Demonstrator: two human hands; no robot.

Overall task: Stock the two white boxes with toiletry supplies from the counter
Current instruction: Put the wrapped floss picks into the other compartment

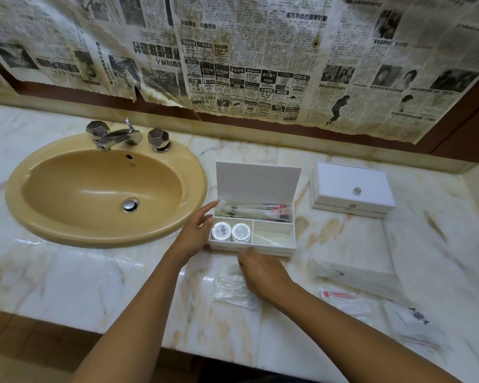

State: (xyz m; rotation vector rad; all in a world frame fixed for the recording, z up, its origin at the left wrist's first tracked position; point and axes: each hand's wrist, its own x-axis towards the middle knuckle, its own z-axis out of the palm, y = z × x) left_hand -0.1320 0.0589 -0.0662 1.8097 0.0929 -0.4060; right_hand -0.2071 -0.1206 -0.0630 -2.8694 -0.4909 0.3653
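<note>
On the marble counter (75,275), the open white box (271,246) sits at centre with its lid up, holding sachets in its back compartment, two round white tubs (231,231) at front left and a clear packet at front right. The left hand (197,232) rests with straight fingers against the box's 9 o'clock side. The right hand (262,272), at the box's 6 o'clock, lies on a clear plastic packet (231,290), its grip hidden; the closed white box (353,190) stands at 2 o'clock, and more sachets (351,299) lie at 4 o'clock.
</note>
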